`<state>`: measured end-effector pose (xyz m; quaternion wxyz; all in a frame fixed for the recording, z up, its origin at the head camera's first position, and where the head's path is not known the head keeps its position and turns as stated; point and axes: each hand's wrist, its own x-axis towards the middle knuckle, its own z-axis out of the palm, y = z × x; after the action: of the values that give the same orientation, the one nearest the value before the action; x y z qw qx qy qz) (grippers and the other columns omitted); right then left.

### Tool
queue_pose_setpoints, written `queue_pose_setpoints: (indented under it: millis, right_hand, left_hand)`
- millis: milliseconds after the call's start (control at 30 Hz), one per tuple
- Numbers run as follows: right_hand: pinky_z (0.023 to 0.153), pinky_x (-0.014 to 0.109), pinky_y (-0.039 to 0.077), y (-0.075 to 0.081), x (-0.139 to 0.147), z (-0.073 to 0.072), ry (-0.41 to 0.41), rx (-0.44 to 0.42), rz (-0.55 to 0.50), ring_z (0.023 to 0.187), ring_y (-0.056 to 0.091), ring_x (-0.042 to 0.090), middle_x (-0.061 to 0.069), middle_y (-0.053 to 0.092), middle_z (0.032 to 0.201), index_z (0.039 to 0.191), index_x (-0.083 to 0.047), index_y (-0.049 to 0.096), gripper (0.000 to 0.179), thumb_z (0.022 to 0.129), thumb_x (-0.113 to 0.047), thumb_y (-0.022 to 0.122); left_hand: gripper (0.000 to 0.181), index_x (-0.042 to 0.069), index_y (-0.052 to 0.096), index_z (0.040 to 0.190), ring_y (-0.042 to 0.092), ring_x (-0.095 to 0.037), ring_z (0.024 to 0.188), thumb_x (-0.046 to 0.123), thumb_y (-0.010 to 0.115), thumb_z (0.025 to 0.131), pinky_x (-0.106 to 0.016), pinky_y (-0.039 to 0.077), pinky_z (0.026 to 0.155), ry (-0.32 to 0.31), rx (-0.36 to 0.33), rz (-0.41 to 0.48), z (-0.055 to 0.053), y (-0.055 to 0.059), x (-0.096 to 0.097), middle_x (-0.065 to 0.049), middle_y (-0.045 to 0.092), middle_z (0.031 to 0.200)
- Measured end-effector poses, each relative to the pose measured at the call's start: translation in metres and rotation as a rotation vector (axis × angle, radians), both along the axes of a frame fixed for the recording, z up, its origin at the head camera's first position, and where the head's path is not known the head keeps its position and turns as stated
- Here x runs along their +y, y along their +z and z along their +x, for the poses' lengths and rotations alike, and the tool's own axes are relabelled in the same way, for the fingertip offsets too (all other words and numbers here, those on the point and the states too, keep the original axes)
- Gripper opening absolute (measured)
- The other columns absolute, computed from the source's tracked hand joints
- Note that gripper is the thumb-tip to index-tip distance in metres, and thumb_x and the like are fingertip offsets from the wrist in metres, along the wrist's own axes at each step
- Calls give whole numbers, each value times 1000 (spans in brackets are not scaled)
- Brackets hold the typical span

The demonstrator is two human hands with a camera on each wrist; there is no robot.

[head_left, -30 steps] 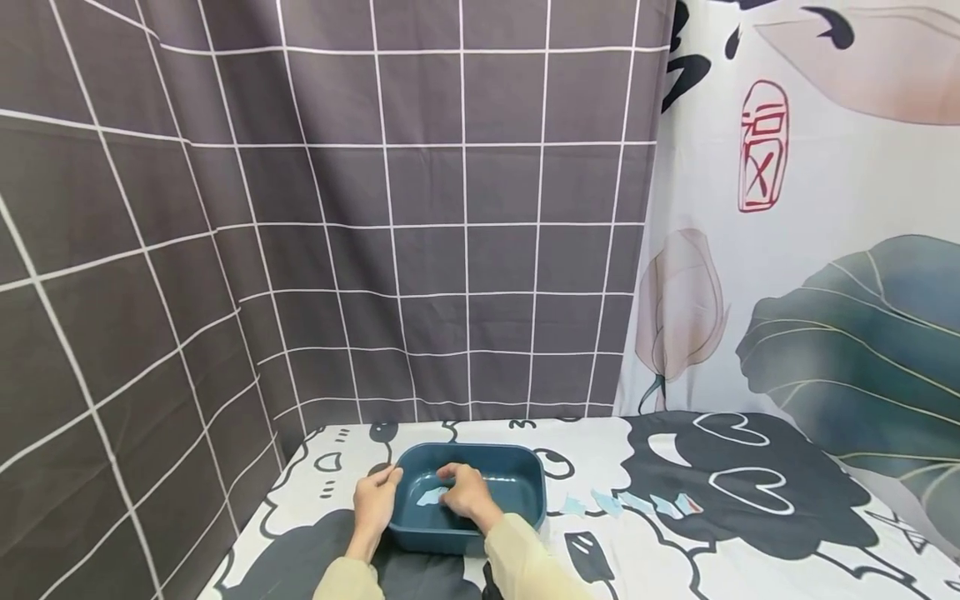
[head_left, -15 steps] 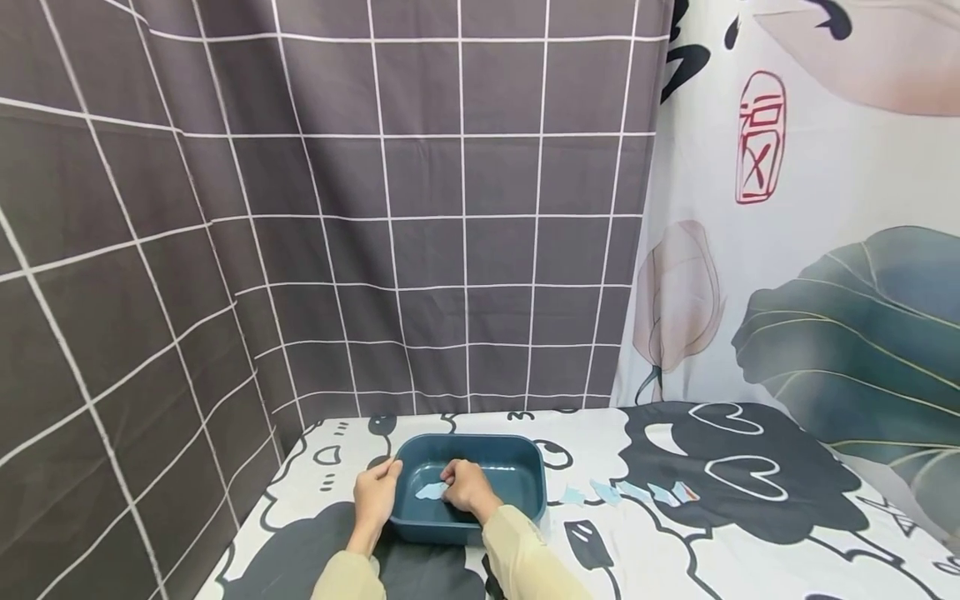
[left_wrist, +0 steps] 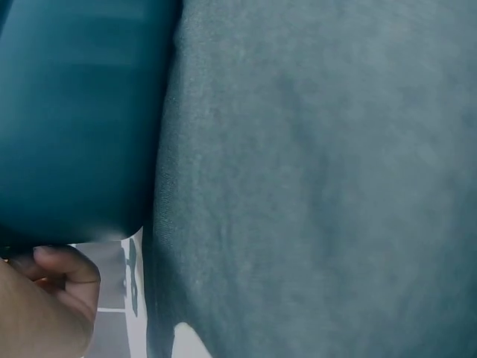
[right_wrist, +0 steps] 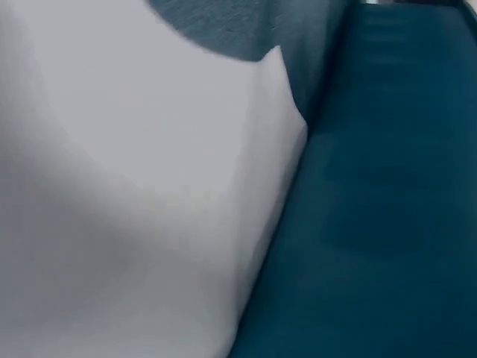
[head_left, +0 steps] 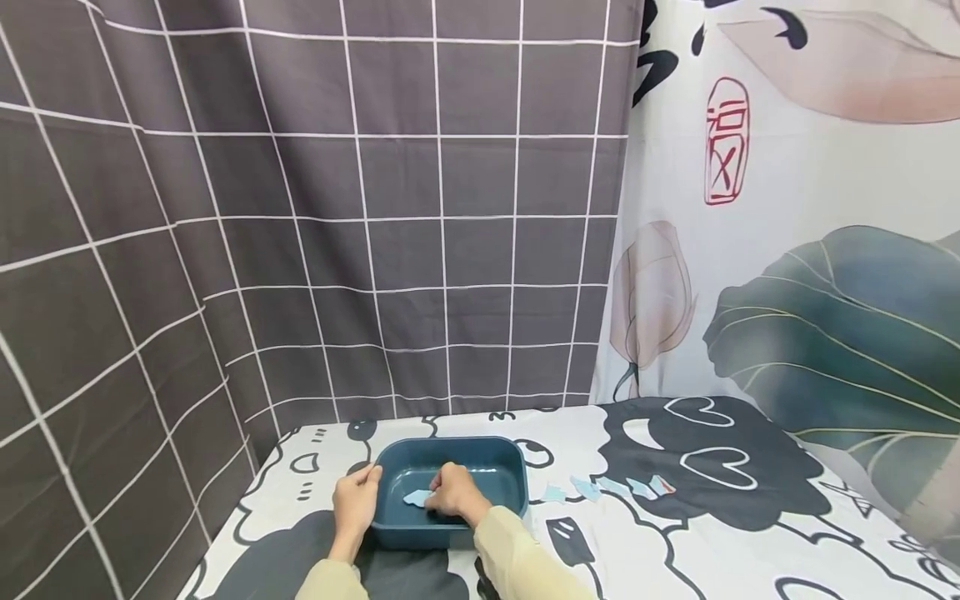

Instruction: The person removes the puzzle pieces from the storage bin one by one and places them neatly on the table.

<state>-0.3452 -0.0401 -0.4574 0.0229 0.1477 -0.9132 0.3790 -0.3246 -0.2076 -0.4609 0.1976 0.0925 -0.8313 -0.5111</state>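
A dark teal plastic basin (head_left: 390, 533) stands on the patterned cloth in the head view. My left hand (head_left: 355, 500) grips its left rim, thumb and fingers at the edge; in the left wrist view the curled fingers of that left hand (left_wrist: 67, 291) are against the basin's end (left_wrist: 74, 149). Inside the basin my right hand (head_left: 456, 492) reaches down, fingers curled, and pinches a small light blue piece (head_left: 416, 498), thin like paper. Its fingertips are partly hidden. The right wrist view catches only the basin's outer wall (right_wrist: 387, 209) and the cloth, no hand.
Several similar light blue scraps (head_left: 585, 487) lie in a row right of the basin; the farthest has a red patch. The black-and-white printed cloth (head_left: 630, 550) covers the surface. A grey checked curtain (head_left: 480, 250) hangs behind and to the left.
My right hand's fingers have closed from a looser pose onto the light blue piece. My left hand keeps its grip on the rim. The head view has turned slightly right.
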Motion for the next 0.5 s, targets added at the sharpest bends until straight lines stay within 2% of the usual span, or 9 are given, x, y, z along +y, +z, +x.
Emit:
queue_pose_setpoints:
  millis: [167, 333, 500]
  right_hand:
    - [64, 27, 52, 4, 15, 5, -5, 35, -52, 66, 57, 13, 10, 70, 76, 83, 4, 72, 15, 70, -2, 76]
    - [60, 19, 48, 4, 32, 8, 49, 93, -210, 64, 54, 4, 8, 68, 74, 86, 5, 70, 17, 70, 2, 73]
    - [61, 16, 49, 8, 46, 7, 66, 78, -310, 67, 60, 5, 11, 70, 81, 92, 6, 70, 21, 72, -1, 70]
  left_hand:
    - [34, -9, 64, 119, 55, -48, 120, 15, 56, 97, -58, 43, 102, 17, 13, -8, -3, 0, 5, -28, 63, 122]
    - [35, -9, 64, 119, 56, -48, 119, 17, 56, 97, -57, 43, 101, 24, -6, -8, -1, 1, 6, -28, 64, 121]
    - [35, -7, 64, 119, 57, -47, 118, 18, 57, 97, -57, 43, 101, 39, -16, -21, -1, 1, 2, -28, 64, 121]
